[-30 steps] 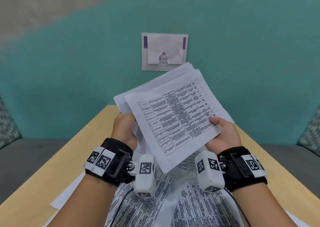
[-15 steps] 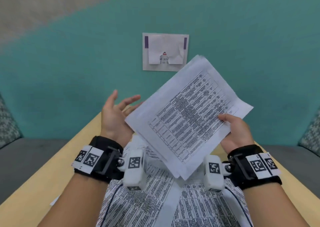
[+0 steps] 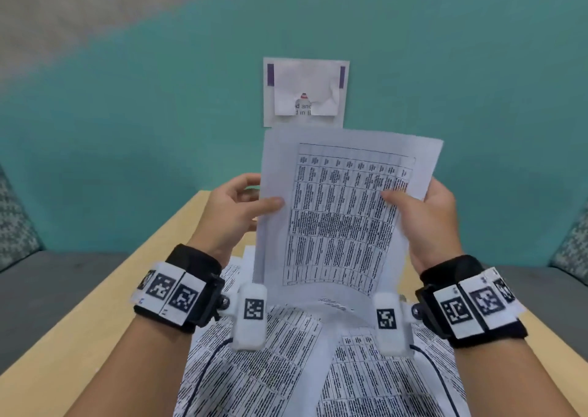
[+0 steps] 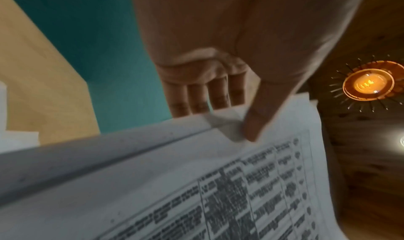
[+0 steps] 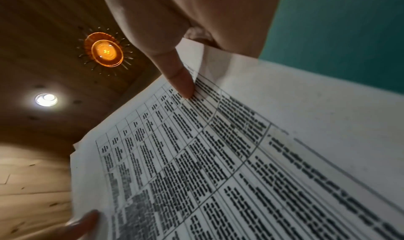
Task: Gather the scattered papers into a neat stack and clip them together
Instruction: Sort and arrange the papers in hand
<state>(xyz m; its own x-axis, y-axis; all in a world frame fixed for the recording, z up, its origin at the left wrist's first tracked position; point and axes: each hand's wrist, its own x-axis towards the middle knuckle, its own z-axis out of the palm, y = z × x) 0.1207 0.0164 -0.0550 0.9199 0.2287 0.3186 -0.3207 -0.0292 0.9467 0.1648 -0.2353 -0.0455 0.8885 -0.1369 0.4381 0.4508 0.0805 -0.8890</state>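
I hold a thin stack of printed papers (image 3: pixel 337 213) upright above the table, a table of text on the front sheet. My left hand (image 3: pixel 235 206) pinches its left edge, thumb in front and fingers behind. My right hand (image 3: pixel 423 213) pinches the right edge the same way. In the left wrist view the papers (image 4: pixel 196 183) fill the lower half under my left hand (image 4: pixel 220 95), thumb on the sheet. The right wrist view shows my right hand (image 5: pixel 181 67) with its thumb on the papers (image 5: pixel 229 157). More printed sheets (image 3: pixel 286 362) lie scattered on the table below. No clip is visible.
The wooden table (image 3: pixel 79 337) runs forward to a teal wall (image 3: pixel 127 114) bearing a taped white notice (image 3: pixel 305 92). Grey upholstered seating (image 3: pixel 47 279) flanks the table on both sides. Cables run from the wrist cameras across the loose sheets.
The stack has turned from a diagonal tilt to upright. My left hand, open and off the paper half a second ago, now pinches the left edge.
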